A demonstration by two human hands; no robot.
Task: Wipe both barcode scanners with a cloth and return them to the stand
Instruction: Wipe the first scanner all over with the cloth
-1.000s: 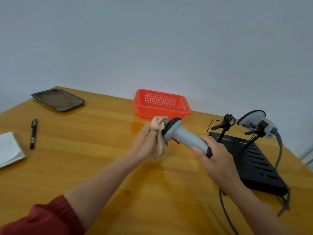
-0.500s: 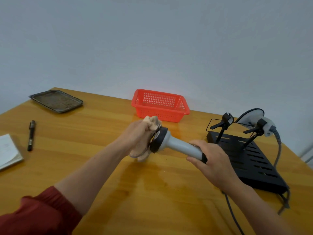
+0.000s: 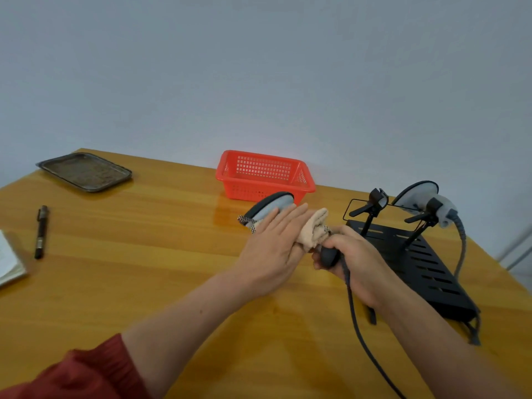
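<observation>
Head camera, as I watch from the remote station: a red basket (image 3: pixel 307 183) stands at the far edge of the wooden table (image 3: pixel 144 269), only its own mesh walls showing inside, and a flat metal tray (image 3: pixel 86 171) with a brownish bed sits at the far left corner. The black stand (image 3: pixel 426 266) on the right holds a second scanner (image 3: pixel 426 197) in its right-hand cradle, head tilted up and to the left, cable hanging from the handle.

The scanner (image 3: pixel 270 207) being wiped is held above the table, just in front of the basket. Its long axis runs from the handle end near me, up and away to the left, so its grey head points towards the basket. My view shows the right hand (image 3: pixel 357 260) curled round the handle's dark base, where the cable (image 3: pixel 354 312) leaves towards me. The left hand (image 3: pixel 273 251) lies on top, fingers straight, pressing the beige cloth (image 3: pixel 313 228) against the scanner's body. The two hands almost touch. A pen (image 3: pixel 41 231) and a notebook (image 3: pixel 8 260) lie at the left.
</observation>
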